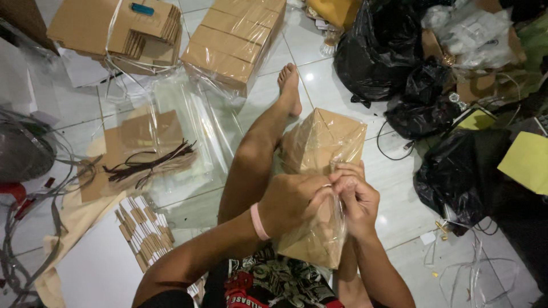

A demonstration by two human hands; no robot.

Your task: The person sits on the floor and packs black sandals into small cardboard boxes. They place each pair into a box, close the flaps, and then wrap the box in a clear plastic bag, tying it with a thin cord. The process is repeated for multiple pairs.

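Note:
A brown cardboard box (319,148) sits inside a clear plastic bag (328,239), resting on my lap over my outstretched leg (257,154). My left hand (291,202), with a pink band on the wrist, grips the bag's gathered plastic against the box. My right hand (354,197) pinches the same plastic just beside it, fingers closed on the bunched film. Both hands touch each other at the middle of the box.
Flat cardboard sheets with dark twist ties (148,162) lie on clear film at left. Folded small cards (142,234) lie near my left elbow. Wrapped box stacks (234,43) stand at the back. Black rubbish bags (456,165) fill the right. A fan (23,151) sits far left.

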